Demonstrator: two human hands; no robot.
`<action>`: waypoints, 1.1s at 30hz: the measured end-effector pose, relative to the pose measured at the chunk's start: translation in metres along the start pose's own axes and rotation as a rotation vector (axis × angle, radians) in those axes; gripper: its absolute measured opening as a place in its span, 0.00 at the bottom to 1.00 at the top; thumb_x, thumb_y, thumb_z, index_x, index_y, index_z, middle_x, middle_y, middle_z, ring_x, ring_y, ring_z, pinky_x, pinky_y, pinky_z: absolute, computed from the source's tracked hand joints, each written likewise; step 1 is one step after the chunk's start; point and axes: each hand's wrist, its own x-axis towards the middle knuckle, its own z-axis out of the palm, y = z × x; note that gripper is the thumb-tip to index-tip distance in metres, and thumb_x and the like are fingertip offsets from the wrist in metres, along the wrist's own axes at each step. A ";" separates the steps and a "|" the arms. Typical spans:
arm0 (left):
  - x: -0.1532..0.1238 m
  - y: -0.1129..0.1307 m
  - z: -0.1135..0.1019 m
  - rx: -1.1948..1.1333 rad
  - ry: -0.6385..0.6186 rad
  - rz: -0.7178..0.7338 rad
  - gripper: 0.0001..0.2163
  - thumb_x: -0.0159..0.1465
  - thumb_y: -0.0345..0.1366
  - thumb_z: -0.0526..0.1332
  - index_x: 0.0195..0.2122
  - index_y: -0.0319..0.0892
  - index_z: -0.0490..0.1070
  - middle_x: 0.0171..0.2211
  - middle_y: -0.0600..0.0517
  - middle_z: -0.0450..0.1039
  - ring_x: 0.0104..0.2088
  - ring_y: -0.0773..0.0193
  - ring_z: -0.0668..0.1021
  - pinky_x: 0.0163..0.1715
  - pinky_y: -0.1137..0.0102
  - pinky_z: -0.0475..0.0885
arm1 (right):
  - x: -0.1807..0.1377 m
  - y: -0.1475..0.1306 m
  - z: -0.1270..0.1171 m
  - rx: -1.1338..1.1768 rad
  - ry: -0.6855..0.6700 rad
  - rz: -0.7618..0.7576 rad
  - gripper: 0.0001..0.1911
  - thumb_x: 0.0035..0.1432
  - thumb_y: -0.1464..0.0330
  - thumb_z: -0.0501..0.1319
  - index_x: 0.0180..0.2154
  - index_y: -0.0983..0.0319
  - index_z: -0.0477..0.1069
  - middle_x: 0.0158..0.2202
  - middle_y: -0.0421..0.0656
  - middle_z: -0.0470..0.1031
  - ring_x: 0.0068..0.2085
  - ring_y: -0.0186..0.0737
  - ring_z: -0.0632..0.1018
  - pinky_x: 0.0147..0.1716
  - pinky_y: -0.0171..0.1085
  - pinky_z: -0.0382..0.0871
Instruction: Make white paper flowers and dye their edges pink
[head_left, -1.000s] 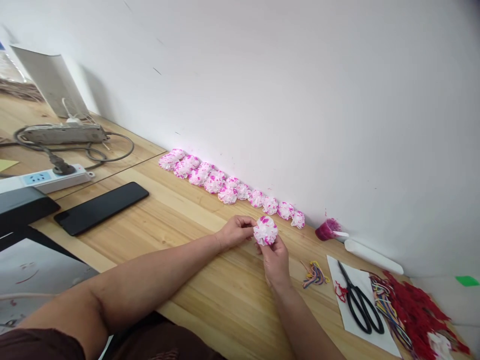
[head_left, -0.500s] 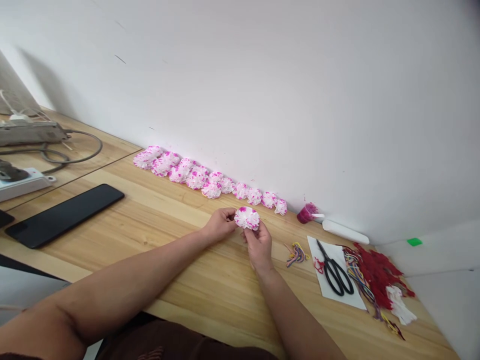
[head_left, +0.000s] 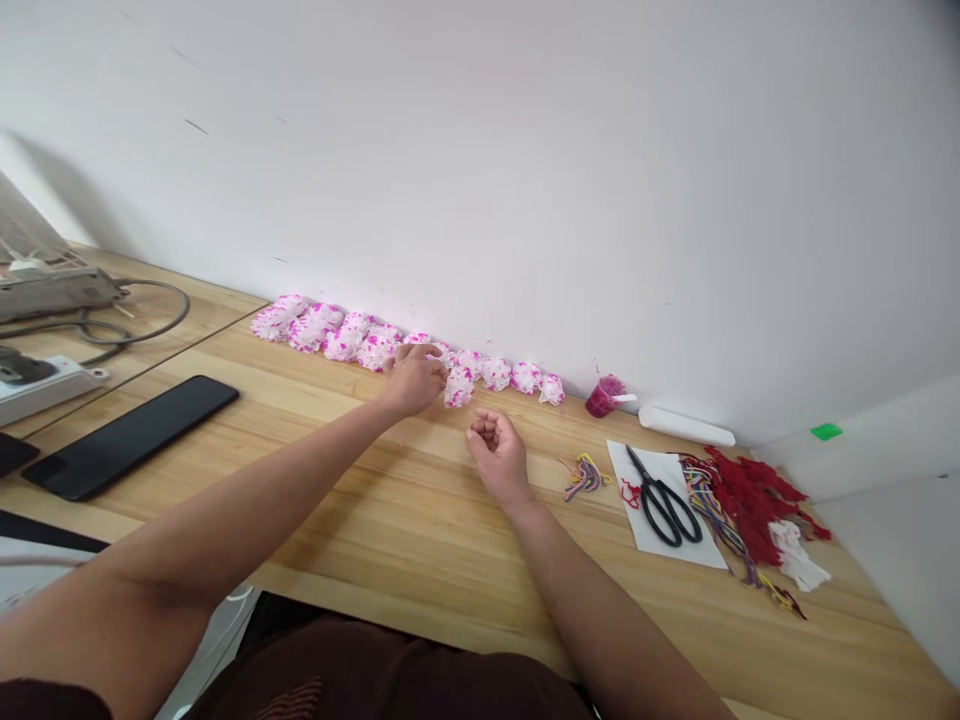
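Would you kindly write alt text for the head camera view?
The left hand reaches into a row of pink-and-white paper flowers along the wall, while the right hand rests curled on the wooden table. Scissors lie to the right.

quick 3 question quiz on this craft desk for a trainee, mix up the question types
1. True or false: the scissors lie on the white sheet.
2. The right hand is: A) gripping the scissors, B) curled and empty, C) pressed flat, palm down.
3. Which hand reaches the row of paper flowers?
Key: 1 true; 2 B; 3 the left hand.
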 end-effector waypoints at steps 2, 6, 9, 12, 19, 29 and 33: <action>0.011 -0.004 -0.004 0.084 -0.021 0.017 0.06 0.58 0.31 0.64 0.28 0.44 0.80 0.60 0.44 0.72 0.65 0.37 0.62 0.63 0.40 0.52 | 0.000 0.001 0.000 0.010 -0.008 0.000 0.18 0.54 0.64 0.67 0.48 0.59 0.74 0.36 0.40 0.76 0.35 0.36 0.76 0.38 0.37 0.72; 0.027 -0.014 -0.005 0.198 -0.049 0.050 0.08 0.58 0.28 0.62 0.30 0.44 0.82 0.62 0.44 0.71 0.67 0.37 0.59 0.65 0.38 0.45 | 0.000 0.001 0.000 0.017 -0.025 -0.001 0.17 0.55 0.64 0.67 0.46 0.60 0.74 0.36 0.40 0.75 0.34 0.36 0.75 0.37 0.36 0.72; 0.035 -0.019 -0.001 0.256 -0.061 0.076 0.10 0.58 0.27 0.61 0.32 0.46 0.83 0.62 0.46 0.72 0.67 0.39 0.60 0.66 0.39 0.41 | 0.000 0.001 0.001 0.014 -0.031 0.001 0.16 0.55 0.64 0.66 0.46 0.60 0.74 0.35 0.40 0.75 0.34 0.36 0.75 0.36 0.36 0.72; 0.040 -0.019 0.000 0.296 -0.057 0.100 0.13 0.59 0.25 0.61 0.34 0.47 0.84 0.62 0.48 0.73 0.67 0.42 0.60 0.67 0.41 0.40 | 0.001 0.001 0.002 0.008 -0.031 0.003 0.16 0.55 0.64 0.66 0.46 0.60 0.74 0.35 0.40 0.75 0.34 0.36 0.75 0.36 0.36 0.72; 0.047 -0.012 -0.033 0.365 -0.003 -0.032 0.19 0.67 0.30 0.53 0.53 0.44 0.80 0.58 0.42 0.76 0.61 0.44 0.71 0.59 0.49 0.64 | 0.001 0.003 0.002 0.004 -0.036 -0.001 0.16 0.54 0.63 0.65 0.45 0.61 0.75 0.36 0.41 0.76 0.35 0.36 0.76 0.38 0.37 0.73; 0.014 -0.006 -0.029 0.507 -0.369 -0.058 0.15 0.61 0.35 0.58 0.43 0.50 0.84 0.44 0.51 0.85 0.48 0.51 0.82 0.49 0.63 0.72 | 0.001 0.000 0.002 -0.011 -0.059 -0.008 0.11 0.55 0.62 0.64 0.39 0.60 0.76 0.35 0.43 0.80 0.36 0.39 0.79 0.39 0.39 0.75; 0.023 -0.003 -0.021 0.534 -0.411 -0.048 0.13 0.57 0.32 0.59 0.38 0.47 0.83 0.42 0.47 0.85 0.46 0.49 0.83 0.44 0.64 0.73 | 0.001 -0.001 0.001 -0.024 -0.066 -0.014 0.11 0.55 0.62 0.64 0.38 0.60 0.76 0.34 0.43 0.80 0.35 0.39 0.79 0.37 0.39 0.74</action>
